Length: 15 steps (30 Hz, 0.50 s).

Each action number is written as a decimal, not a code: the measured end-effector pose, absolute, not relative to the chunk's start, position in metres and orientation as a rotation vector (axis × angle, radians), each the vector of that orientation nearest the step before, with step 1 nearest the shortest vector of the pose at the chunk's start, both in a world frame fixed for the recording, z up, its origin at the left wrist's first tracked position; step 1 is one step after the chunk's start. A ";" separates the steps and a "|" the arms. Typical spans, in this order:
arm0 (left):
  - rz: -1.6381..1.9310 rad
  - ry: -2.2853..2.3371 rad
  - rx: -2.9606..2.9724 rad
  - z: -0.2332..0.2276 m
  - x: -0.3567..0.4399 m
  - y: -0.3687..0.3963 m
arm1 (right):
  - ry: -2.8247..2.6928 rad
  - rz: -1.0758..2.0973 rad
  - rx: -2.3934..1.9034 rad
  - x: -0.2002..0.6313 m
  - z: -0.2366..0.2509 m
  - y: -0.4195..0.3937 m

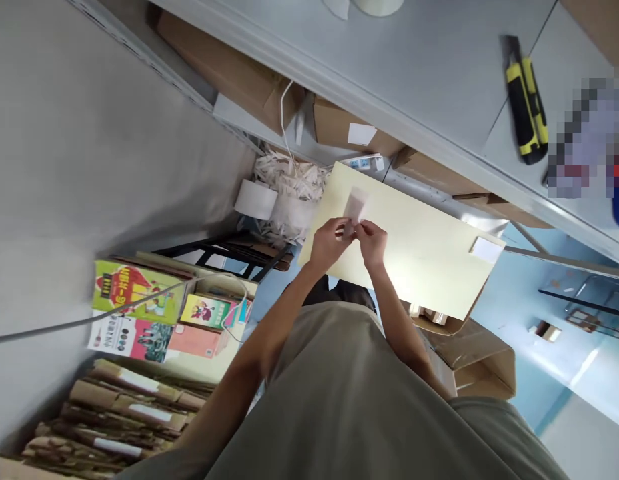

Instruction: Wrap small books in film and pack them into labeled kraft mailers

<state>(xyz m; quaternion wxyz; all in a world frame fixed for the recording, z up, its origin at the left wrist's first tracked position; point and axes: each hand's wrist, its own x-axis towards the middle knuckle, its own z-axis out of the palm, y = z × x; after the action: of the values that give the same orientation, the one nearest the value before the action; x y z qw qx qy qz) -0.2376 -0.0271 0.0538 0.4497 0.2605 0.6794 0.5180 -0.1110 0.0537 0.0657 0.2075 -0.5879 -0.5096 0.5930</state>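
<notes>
The grey tabletop (414, 73) is spanning the view from 11 o'clock round to 3. Below it, a pale yellow board (419, 257) is tilting across from the centre toward 4 o'clock. Folded cardboard (139, 410) is filling the corner between 7 and 8 o'clock, and paper shreds (302, 170) are heaping up near 12, beside the board's left end.

The left hand (332, 241) and right hand (372, 243) are meeting over the board, fingertips almost closed, both pinching the lower end of a pale strip (357, 203). Whether either is touching the board, I cannot tell. A utility knife (527, 107) is lying on the tabletop at 2 o'clock, well apart from the hands.

Smallest of all, the strip is pointing from the fingertips toward 12 o'clock, its outline blurring. Being so thin, it is probably risking a crease or tear if the two pinches are pulling unevenly. Its upper end is looking unsupported, so a loosening grip could be letting it slip toward the shreds, where pale would be hiding among pale.
</notes>
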 end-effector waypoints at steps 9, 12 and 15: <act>1.185 1.567 0.490 -0.027 -0.286 0.036 | -2.031 1.423 -1.772 -0.154 0.019 0.072; 1.071 1.705 0.607 -0.045 -0.294 0.056 | -2.246 1.416 -1.807 -0.170 -0.005 0.084; 1.079 1.815 0.673 -0.046 -0.292 0.060 | -2.402 1.405 -1.818 -0.179 -0.019 0.099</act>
<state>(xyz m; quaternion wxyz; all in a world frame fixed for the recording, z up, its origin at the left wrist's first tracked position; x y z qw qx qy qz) -0.2921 0.0601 -0.0462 0.4463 0.2716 0.7330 0.4357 -0.1787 0.0986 -0.0190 -0.0910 -0.5448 -0.7195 0.4209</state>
